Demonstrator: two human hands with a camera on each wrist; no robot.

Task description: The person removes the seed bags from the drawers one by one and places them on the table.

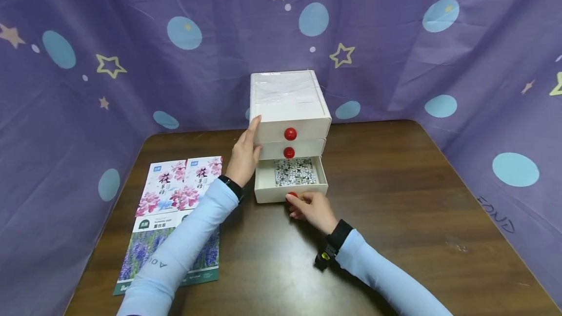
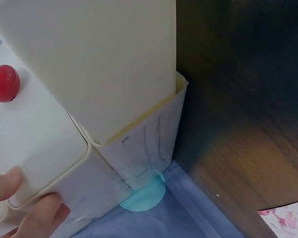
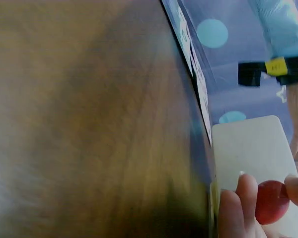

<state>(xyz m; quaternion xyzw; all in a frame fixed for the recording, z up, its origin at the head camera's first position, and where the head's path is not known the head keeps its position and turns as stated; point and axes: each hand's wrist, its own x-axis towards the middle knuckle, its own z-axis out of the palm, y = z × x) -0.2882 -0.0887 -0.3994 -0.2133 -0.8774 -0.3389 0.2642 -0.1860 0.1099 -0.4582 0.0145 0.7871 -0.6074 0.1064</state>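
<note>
A white drawer cabinet stands at the back of the table, with round red knobs on its drawers. Its bottom drawer is pulled out, and a card with a dense white-flower print lies inside. My left hand rests against the cabinet's left side, thumb near the front edge; the left wrist view shows fingertips on the side wall. With thumb and fingers my right hand pinches the bottom drawer's red knob, which is mostly covered in the head view.
Left of the cabinet lie pink-flower seed packets above purple-flower packets, partly hidden by my left sleeve. A purple curtain with stars and blue ovals hangs behind the brown wooden table.
</note>
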